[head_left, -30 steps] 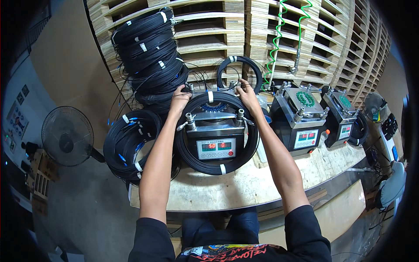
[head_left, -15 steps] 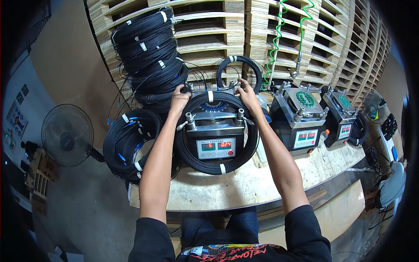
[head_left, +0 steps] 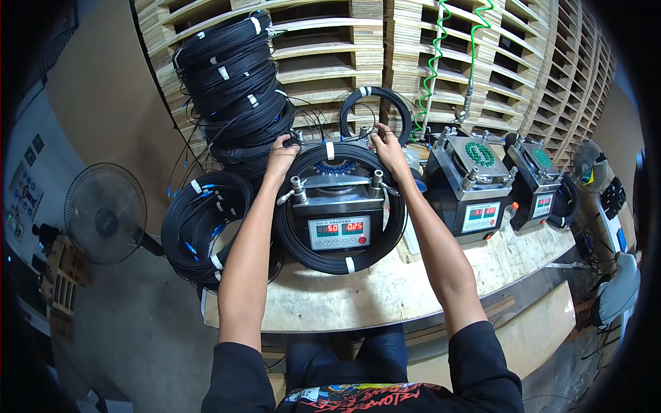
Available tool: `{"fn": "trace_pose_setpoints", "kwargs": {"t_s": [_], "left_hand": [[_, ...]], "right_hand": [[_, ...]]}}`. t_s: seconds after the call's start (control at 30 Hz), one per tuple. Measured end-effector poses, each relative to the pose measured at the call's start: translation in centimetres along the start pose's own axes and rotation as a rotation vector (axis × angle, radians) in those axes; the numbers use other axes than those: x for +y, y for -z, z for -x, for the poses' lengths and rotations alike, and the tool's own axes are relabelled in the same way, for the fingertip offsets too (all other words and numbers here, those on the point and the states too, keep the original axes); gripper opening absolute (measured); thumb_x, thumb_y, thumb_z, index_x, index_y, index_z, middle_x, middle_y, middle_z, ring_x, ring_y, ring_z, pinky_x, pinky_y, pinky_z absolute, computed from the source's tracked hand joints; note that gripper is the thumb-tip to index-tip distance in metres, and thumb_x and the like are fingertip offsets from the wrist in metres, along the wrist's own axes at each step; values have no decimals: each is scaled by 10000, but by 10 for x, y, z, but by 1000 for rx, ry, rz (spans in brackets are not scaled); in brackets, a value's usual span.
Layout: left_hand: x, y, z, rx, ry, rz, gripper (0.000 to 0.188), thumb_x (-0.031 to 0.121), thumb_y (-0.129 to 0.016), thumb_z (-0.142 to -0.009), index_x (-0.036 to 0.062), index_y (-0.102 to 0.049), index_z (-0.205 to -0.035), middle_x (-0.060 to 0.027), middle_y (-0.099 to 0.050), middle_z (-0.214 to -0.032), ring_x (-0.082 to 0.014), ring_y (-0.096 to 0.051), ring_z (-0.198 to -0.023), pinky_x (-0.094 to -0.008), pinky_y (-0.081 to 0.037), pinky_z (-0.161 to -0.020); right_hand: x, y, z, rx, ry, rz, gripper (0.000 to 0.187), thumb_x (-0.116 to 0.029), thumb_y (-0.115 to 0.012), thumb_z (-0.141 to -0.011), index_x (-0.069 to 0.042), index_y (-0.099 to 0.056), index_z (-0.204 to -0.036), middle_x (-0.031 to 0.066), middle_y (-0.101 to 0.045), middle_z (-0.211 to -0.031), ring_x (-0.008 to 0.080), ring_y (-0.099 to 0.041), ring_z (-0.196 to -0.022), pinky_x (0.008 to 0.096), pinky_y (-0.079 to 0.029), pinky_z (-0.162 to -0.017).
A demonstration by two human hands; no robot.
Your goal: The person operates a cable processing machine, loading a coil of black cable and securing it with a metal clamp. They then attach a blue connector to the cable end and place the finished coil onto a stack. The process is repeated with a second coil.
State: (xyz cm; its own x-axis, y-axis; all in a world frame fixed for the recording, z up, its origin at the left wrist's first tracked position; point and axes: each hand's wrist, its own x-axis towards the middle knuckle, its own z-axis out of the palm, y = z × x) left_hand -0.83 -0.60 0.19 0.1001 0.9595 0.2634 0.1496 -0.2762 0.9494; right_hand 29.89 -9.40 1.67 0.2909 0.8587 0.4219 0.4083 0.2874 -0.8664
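The nearest bench machine (head_left: 344, 217), a black-and-steel box with a lit red digital display, stands in front of me. A coil of black cable (head_left: 394, 237) with white ties hangs around its front, and blue connectors (head_left: 334, 167) ring the top plate. My left hand (head_left: 281, 160) has its fingers curled round the rear left clamp lever. At the opposite rear corner, my right hand (head_left: 387, 153) closes on the other rear lever, which the fingers partly hide. Front clamp posts (head_left: 299, 189) on both sides are untouched. A second black cable coil (head_left: 406, 113) stands behind the machine.
Left of the machine are a tall stack of black cable coils (head_left: 237, 89) and a lower pile of coils (head_left: 180, 237) with blue connectors. Two similar machines (head_left: 463, 182) stand to the right on the wooden table (head_left: 323, 303). Pallets (head_left: 330, 41) rise behind; a fan (head_left: 107, 213) is at left.
The digits on the near machine's display have changed. Both hands stay at the rear levers, and the view has shifted slightly.
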Motion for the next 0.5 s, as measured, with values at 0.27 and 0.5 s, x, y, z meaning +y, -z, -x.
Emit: {"fn": "trace_pose_setpoints", "kwargs": {"t_s": [0.27, 0.5], "left_hand": [[19, -6, 12, 35, -25, -53, 602, 128, -721, -792, 8, -561, -1360, -170, -681, -1132, -223, -660, -1003, -316, -497, -919], [22, -3, 11, -12, 12, -35, 618, 143, -711, -806, 7, -548, -1386, -192, -662, -1210, -233, -642, -1072, -321, -477, -965]], "right_hand": [[-7, 3, 7, -23, -3, -108, 444, -212, -592, -991, -86, -514, -1410, 141, -714, -916, 188, -684, -849, 343, -517, -783], [5, -1, 0, 60, 40, 23, 463, -273, -614, -974, -83, -540, -1390, 167, -712, -893, 225, -674, -818, 364, -518, -797]]}}
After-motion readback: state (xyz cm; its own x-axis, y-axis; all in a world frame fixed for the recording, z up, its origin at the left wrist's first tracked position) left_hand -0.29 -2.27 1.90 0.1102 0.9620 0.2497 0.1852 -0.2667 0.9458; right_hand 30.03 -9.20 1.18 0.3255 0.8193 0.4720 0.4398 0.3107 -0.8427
